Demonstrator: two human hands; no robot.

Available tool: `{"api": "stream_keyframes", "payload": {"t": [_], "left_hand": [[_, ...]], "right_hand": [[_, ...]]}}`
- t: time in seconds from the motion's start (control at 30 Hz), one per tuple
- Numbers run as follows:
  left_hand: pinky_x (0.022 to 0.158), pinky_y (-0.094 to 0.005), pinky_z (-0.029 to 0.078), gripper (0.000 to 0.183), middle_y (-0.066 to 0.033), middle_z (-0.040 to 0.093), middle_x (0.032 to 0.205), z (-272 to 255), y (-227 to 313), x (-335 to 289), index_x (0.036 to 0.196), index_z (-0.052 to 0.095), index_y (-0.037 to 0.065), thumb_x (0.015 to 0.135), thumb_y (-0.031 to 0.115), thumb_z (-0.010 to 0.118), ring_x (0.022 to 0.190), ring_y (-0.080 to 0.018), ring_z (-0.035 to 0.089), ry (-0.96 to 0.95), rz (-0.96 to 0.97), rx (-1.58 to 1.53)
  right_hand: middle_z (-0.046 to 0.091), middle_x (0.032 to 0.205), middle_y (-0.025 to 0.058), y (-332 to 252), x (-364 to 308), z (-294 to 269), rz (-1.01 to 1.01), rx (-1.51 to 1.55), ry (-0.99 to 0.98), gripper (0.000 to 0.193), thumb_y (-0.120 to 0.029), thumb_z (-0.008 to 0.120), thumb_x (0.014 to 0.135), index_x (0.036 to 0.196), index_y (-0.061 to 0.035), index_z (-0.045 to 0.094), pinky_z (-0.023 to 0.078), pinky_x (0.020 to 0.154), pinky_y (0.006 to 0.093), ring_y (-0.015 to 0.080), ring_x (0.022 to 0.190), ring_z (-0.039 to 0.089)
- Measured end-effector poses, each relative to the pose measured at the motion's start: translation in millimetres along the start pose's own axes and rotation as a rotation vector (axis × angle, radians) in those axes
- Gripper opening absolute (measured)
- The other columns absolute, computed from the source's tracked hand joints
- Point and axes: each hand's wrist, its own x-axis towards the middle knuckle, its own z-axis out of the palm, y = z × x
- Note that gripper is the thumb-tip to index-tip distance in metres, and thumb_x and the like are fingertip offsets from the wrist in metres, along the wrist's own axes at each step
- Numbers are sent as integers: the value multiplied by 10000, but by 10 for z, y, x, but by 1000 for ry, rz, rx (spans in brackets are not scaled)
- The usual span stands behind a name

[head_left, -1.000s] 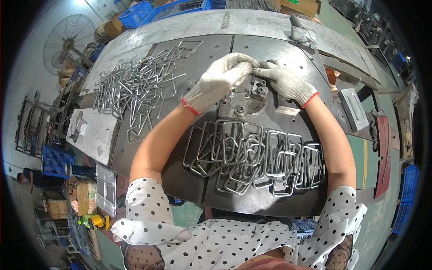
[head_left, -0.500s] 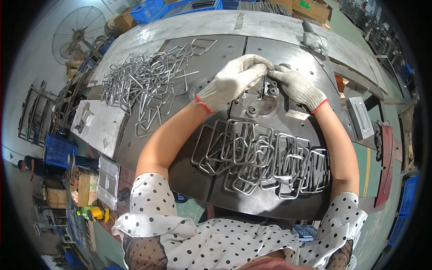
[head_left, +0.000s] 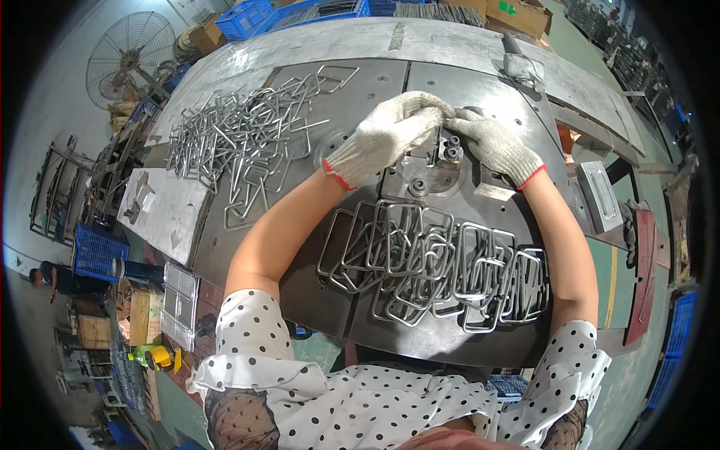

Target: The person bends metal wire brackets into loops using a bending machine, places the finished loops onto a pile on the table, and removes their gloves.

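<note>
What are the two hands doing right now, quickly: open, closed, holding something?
Left hand, knit-gloved in white: fingers curled; whether it holds anything cannot be told.
Right hand, gloved alike: fingertips hidden, so open or closed cannot be told.

The person's gloved left hand [head_left: 390, 133] has its fingers [head_left: 431, 105] curled inward, close against the fingertips of the gloved right hand [head_left: 495, 145]. The bare left forearm [head_left: 289, 225] and right forearm [head_left: 564, 240] reach forward, converging; the fingertips' undersides are hidden.
</note>
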Motion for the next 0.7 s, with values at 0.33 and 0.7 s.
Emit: {"api": "stream_keyframes", "payload": {"t": [0.33, 0.7], "left_hand": [[587, -181, 377, 210, 43, 646, 922, -13, -16, 6, 1207, 689, 15, 1053, 101, 577, 687, -2, 463, -3, -5, 12], [615, -177, 390, 212, 36, 647, 936, -1, 7, -3, 1208, 686, 11, 1047, 96, 578, 708, 0, 472, -10, 1, -5]], "right_hand": [[539, 1475, 159, 5, 3, 2, -22, 5, 13, 607, 10, 572, 854, 1440, -150, 582, 449, 1120, 437, 374, 1347, 515], [536, 1472, 151, 12, -14, 5, -20, 19, 15, 614, 19, 572, 850, 1439, -153, 580, 448, 1123, 431, 371, 1340, 520]]}}
